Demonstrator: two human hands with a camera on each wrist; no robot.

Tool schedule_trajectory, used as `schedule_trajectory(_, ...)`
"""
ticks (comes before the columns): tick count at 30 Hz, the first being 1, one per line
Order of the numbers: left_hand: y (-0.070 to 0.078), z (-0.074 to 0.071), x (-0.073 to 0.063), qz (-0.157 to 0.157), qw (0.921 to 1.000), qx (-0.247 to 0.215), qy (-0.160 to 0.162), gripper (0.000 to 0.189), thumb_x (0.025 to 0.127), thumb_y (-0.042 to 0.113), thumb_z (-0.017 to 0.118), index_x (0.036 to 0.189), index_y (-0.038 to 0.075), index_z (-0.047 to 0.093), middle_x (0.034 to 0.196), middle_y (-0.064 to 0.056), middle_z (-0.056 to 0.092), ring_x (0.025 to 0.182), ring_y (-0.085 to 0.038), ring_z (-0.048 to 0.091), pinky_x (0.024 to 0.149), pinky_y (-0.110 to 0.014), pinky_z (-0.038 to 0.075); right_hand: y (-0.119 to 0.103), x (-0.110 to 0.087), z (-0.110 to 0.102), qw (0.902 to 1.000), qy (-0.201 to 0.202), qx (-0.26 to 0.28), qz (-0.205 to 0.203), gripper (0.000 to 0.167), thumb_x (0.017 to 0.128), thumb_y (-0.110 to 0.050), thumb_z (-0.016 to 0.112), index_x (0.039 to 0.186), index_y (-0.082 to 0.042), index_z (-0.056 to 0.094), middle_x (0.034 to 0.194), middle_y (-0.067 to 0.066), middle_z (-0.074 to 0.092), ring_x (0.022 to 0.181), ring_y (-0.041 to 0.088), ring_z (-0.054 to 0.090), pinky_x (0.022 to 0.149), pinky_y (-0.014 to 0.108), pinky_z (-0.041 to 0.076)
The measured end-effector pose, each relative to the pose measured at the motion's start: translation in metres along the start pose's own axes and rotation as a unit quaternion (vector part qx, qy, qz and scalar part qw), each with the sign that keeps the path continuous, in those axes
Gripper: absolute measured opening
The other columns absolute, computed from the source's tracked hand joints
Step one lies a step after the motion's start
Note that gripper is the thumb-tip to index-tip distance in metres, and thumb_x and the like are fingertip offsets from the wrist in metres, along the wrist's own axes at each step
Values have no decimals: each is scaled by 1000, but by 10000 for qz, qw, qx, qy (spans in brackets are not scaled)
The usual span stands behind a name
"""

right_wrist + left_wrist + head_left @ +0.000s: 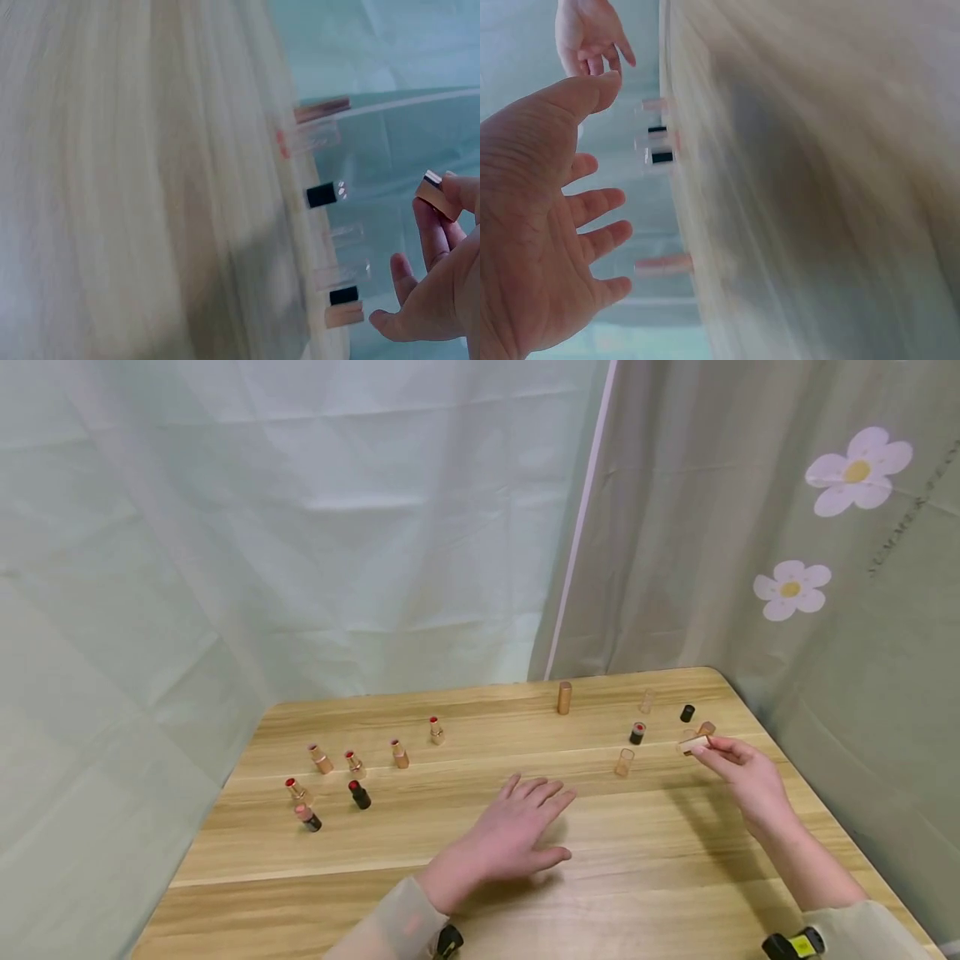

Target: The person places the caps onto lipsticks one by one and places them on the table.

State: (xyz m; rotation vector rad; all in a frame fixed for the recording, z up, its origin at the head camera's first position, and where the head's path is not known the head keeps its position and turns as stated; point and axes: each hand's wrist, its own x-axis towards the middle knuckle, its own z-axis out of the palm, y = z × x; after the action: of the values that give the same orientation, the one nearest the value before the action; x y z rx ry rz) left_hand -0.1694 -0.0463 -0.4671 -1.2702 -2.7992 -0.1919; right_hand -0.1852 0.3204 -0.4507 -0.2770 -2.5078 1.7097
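We are pinching a gold cap (694, 744) in our right hand (750, 781) above the table (600, 893) at right, spreading our left hand (516, 831) wide; gold tubes (401, 760) at left are holding reddish bullets (433, 721).

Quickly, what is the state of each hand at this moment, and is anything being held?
Left hand: open, fingers spread, holding nothing.
Right hand: closed, pinching a small gold cap between thumb and fingers.
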Motion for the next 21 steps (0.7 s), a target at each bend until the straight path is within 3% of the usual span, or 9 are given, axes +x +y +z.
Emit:
schedule_trajectory(2,-6,-4,-6,-98,9999,-97,26,80,96,60,61,160,21,35,158,-4,43,146,-27,37,120,-58,24,-6,0,2,9999,-106,72,60,74,98,-45,68,145,9,47,137,3,61,129,12,52,92,12,43)
schedule_trajectory(4,-13,-8,-12,-224,9995,-238,47,78,96,58,62,160,21,35,157,-4,43,145,-27,37,120,-56,24,-12,0,5,9995,-196,248,78,75,98,-44,67,146,9,45,155,16,45,145,23,38,105,18,39)
schedule_trajectory(6,-20,-12,-19,-356,9987,-357,86,77,97,56,63,160,20,36,156,-4,44,144,-27,38,120,-55,24,-18,-1,9,9986,-251,464,93,72,99,-42,67,145,9,47,162,18,33,151,28,24,112,21,32)
schedule_trajectory(8,-28,-16,-26,-490,9976,-464,136,76,97,55,63,159,18,38,155,-5,45,143,-27,40,120,-54,25,-25,-2,14,9972,-294,679,57,66,99,-39,68,142,8,50,155,20,40,148,26,29,111,22,33)
schedule_trajectory(13,-46,-25,-43,-849,9939,-617,339,72,96,50,67,155,14,45,150,-6,50,138,-28,45,115,-52,35,-39,-3,31,9933,-483,1050,-71,50,99,-33,70,132,3,59,124,-3,52,123,11,43,94,16,37)
schedule_trajectory(21,-68,-30,-67,-1393,9866,-581,624,71,95,48,70,151,12,49,144,-9,56,132,-32,51,108,-53,43,-57,-1,67,9838,-873,1555,-164,37,99,-28,71,124,-1,64,104,-12,68,112,7,54,106,31,33)
